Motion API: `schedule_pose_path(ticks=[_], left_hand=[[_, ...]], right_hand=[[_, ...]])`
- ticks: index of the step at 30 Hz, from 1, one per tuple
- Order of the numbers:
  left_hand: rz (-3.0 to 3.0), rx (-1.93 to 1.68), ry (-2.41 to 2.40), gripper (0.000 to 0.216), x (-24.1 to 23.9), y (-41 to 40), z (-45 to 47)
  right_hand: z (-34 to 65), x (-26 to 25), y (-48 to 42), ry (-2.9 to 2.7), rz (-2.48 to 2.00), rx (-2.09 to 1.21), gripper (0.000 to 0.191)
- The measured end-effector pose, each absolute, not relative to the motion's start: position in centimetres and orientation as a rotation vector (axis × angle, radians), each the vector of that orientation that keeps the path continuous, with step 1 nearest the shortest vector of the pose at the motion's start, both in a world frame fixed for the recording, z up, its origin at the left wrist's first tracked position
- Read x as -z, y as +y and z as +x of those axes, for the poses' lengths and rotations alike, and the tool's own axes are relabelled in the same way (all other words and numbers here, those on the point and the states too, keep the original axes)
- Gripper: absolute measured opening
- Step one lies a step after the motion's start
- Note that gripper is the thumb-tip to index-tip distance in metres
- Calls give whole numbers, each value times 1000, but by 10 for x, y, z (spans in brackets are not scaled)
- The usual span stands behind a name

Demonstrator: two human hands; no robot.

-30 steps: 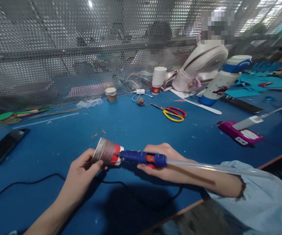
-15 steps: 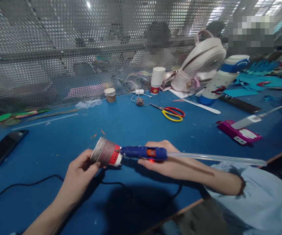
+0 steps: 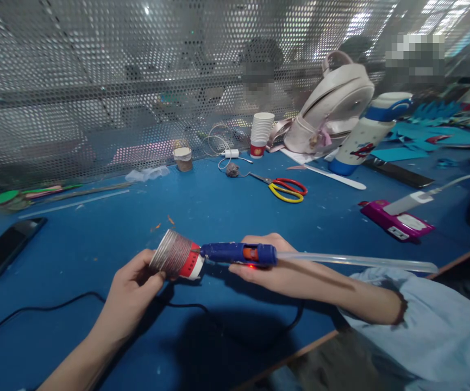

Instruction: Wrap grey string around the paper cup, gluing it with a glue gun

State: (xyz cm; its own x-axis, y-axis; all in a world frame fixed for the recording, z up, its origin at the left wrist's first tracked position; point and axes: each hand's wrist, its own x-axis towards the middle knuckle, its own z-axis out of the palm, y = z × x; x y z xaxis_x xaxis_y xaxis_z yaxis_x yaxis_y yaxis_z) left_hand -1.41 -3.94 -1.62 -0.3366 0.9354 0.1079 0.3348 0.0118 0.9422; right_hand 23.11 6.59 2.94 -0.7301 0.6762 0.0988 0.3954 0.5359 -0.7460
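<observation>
My left hand (image 3: 131,290) grips a paper cup (image 3: 176,260) lying on its side, wound with grey string and showing a red and white band at its base. My right hand (image 3: 265,269) is closed around a blue hot glue gun (image 3: 238,253), whose nozzle touches the cup's base. A long clear glue stick (image 3: 352,262) sticks out of the gun's back over my light blue sleeve. The gun's black cord (image 3: 55,304) runs across the blue table (image 3: 96,239) below both hands.
A black phone (image 3: 2,250) lies at the left. Further back are red and yellow scissors (image 3: 287,190), a stack of paper cups (image 3: 261,133), a pink bag (image 3: 332,108), a white and blue bottle (image 3: 369,133) and a magenta device (image 3: 398,220). A perforated metal screen (image 3: 96,81) closes the far side.
Both hands, the cup and the glue gun have stayed almost in place; the view shifted slightly and the glue stick now sits a little higher.
</observation>
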Motion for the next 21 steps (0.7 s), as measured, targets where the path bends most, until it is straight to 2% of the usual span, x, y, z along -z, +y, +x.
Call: schedule_pose_path(ticks=[5, 11, 18, 21], left_hand=[[1246, -1336, 1669, 5, 16, -39, -15], [1057, -1373, 1560, 8, 16, -32, -13], [991, -1335, 1549, 13, 11, -29, -10], [1002, -1303, 1562, 14, 11, -29, -10]], right_hand=[[231, -32, 70, -2346, -930, -1203, 28], [231, -27, 92, -2197, -1088, -1409, 41], [218, 1, 124, -2365, -1155, -877, 34], [220, 1, 129, -2535, -1198, -677, 39]])
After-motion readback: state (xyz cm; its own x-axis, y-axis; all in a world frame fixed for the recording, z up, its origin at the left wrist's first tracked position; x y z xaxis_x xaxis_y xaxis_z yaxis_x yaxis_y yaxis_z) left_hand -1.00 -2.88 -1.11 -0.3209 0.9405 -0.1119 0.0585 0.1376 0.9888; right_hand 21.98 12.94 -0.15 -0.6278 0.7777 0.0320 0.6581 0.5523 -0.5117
